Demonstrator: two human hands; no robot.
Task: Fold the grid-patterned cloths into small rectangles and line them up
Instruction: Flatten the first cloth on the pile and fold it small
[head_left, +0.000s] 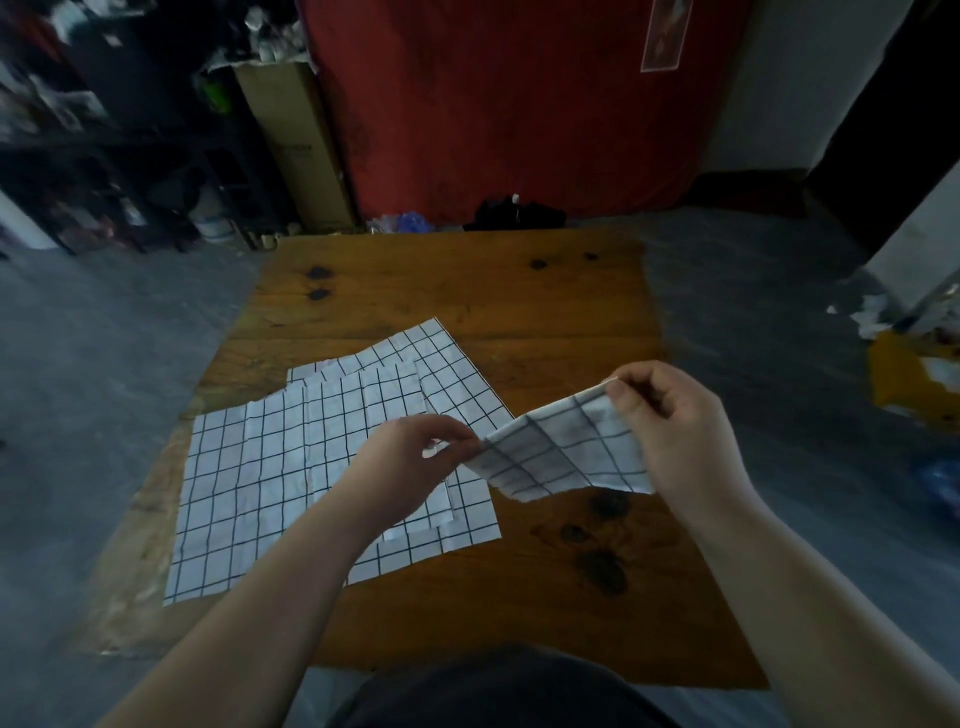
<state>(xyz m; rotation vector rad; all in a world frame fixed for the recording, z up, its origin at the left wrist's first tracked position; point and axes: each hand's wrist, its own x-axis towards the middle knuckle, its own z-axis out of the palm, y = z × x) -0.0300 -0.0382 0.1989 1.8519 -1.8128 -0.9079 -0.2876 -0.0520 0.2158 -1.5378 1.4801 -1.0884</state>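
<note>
Both hands up over the wooden table (519, 312), holding 1 small folded grid-patterned cloth (563, 449) between them, lifted off the surface. Left hand (410, 457) pinches the cloth's left corner with thumb and fingertips. Right hand (675, 415) pinches the upper right corner, fingers curled in, held higher than the left, so the cloth slants up to the right. The cloth's lower edge hangs free just above the tabletop, slightly ragged at the bottom right corner.

Under and left of the hands, the pile of flat grid cloths (291, 467) lies on the left half of the table, white with dark lines, overlapping at different angles. At least 3 layers show, exact count unclear. 1 corner of the pile points toward the table's far centre. The left forearm crosses over the pile's near right part.

Right half of the table bare wood with dark knots (602, 566). Beyond the far edge: red fabric backdrop (509, 104), tall cardboard box (296, 140) to its left, dark cluttered shelves further left, blurred.
</note>
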